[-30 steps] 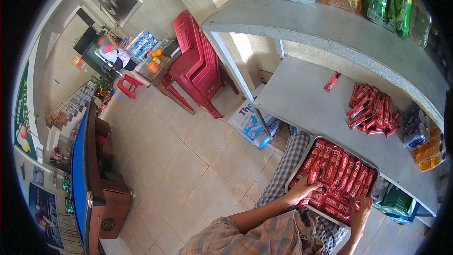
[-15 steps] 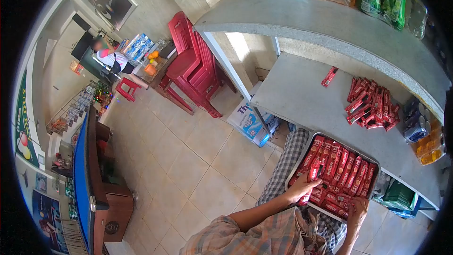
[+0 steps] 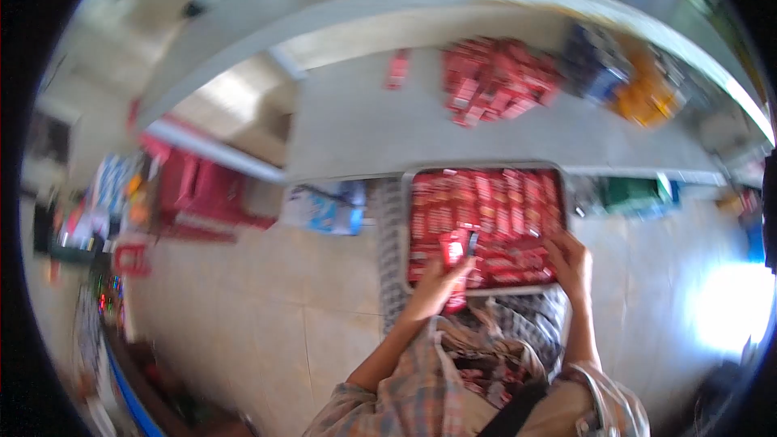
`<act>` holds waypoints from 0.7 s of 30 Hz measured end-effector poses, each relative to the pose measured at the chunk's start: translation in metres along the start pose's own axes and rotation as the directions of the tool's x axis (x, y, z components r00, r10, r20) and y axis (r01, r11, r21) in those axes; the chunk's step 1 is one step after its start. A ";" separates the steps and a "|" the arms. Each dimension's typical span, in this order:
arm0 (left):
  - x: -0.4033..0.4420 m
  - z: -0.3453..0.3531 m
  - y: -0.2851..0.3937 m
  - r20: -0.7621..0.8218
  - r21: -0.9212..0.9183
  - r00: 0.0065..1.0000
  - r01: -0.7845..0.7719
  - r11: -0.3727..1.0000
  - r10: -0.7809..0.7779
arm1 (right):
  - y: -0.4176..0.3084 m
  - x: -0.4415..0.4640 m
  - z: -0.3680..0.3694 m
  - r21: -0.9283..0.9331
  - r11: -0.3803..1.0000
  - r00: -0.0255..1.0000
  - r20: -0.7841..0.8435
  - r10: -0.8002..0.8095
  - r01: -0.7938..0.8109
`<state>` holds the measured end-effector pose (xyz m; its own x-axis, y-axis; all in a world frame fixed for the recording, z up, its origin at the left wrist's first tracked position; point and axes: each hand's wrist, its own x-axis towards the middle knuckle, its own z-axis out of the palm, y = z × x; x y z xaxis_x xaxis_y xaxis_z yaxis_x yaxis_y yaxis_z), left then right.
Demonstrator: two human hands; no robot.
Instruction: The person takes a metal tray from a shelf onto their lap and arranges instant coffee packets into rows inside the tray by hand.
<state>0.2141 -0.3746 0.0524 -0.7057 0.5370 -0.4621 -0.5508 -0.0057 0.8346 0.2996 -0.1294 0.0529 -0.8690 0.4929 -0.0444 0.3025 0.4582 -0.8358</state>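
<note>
A metal tray (image 3: 483,292) full of red coffee sachets (image 3: 502,202) sits on a checked cloth in front of me. The sachets lie in rows, some upright in the picture and others crosswise near my body. My left hand (image 3: 437,285) is closed round a red coffee sachet (image 3: 453,249), held above the tray's near left corner; a small dark piece shows beside it. At the tray's right rim, my right hand (image 3: 573,263) has its fingers bent over the edge. Motion blurs the fingertips.
On the grey shelf (image 3: 348,129) behind the tray lies a heap of loose red sachets (image 3: 498,81), with a single sachet (image 3: 397,69) to its left. Dark blue cans (image 3: 595,65) and a yellow-orange pack (image 3: 647,89) stand right. Red chairs (image 3: 206,190) are at left.
My view has swung right, so tray and shelf now appear nearer the centre. The left hand still holds a sachet over the tray. My right hand has moved farther up the tray's right side.
</note>
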 end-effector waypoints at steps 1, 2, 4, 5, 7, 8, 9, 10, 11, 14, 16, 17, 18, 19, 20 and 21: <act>-0.006 0.013 0.011 -0.019 -0.048 0.999 0.047 0.998 -0.048 | -0.001 -0.002 0.000 0.216 0.955 0.979 0.067 0.194 -0.204; -0.002 0.005 0.002 0.111 0.127 0.993 0.028 0.992 -0.042 | 0.004 -0.001 0.000 0.304 0.944 0.989 0.112 0.098 -0.128; -0.001 0.012 -0.004 0.211 0.208 0.976 0.016 0.978 -0.061 | -0.009 -0.002 -0.001 0.446 0.891 0.984 0.178 0.010 -0.089; 0.001 0.014 -0.007 0.258 0.315 0.964 -0.018 0.949 -0.067 | -0.009 -0.004 -0.002 0.556 0.814 0.958 0.288 0.004 -0.171; 0.001 0.022 -0.013 0.316 0.415 0.948 -0.093 0.905 -0.048 | -0.012 -0.008 0.001 0.567 0.811 0.928 0.362 -0.086 -0.146; 0.001 0.025 -0.015 0.358 0.473 0.933 -0.160 0.866 -0.023 | -0.008 -0.010 0.000 0.510 0.853 0.915 0.387 -0.111 -0.112; 0.001 0.027 -0.016 0.394 0.525 0.919 -0.226 0.821 0.000 | -0.003 -0.012 -0.001 0.451 0.890 0.897 0.420 -0.137 -0.075; 0.001 0.027 -0.017 0.398 0.546 0.917 -0.227 0.807 -0.012 | -0.001 -0.014 -0.002 0.392 0.919 0.874 0.458 -0.162 -0.035; 0.001 0.027 -0.019 0.398 0.568 0.917 -0.226 0.792 -0.024 | 0.000 -0.017 -0.004 0.404 0.909 0.881 0.460 -0.108 -0.099; 0.002 0.024 -0.022 0.388 0.610 0.921 -0.236 0.756 -0.025 | 0.005 -0.022 -0.017 0.382 0.895 0.870 0.493 0.012 -0.229; 0.003 0.023 -0.017 0.377 0.612 0.926 -0.261 0.746 0.015 | 0.019 -0.025 -0.022 0.439 0.852 0.912 0.399 0.098 -0.283; 0.003 0.023 -0.013 0.340 0.594 0.940 -0.219 0.774 0.005 | 0.028 -0.025 -0.024 0.469 0.829 0.926 0.350 0.143 -0.306; 0.003 0.024 -0.008 0.305 0.573 0.952 -0.179 0.800 -0.006 | 0.038 -0.023 -0.028 0.526 0.785 0.932 0.314 0.181 -0.329; 0.003 0.024 -0.002 0.271 0.549 0.962 -0.140 0.824 -0.017 | 0.042 -0.021 -0.034 0.438 0.842 0.939 0.271 0.211 -0.315; 0.004 0.023 0.001 0.262 0.542 0.965 -0.167 0.824 0.023 | 0.044 -0.019 -0.039 0.344 0.889 0.946 0.224 0.235 -0.303; 0.005 0.020 0.002 0.239 0.552 0.971 -0.160 0.818 0.029 | 0.045 -0.019 -0.041 0.245 0.924 0.951 0.174 0.255 -0.293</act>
<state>0.2183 -0.3544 0.0574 -0.5948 0.7225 -0.3525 -0.0917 0.3746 0.9226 0.3457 -0.0875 0.0386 -0.8173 0.4572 -0.3506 0.4380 0.0976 -0.8937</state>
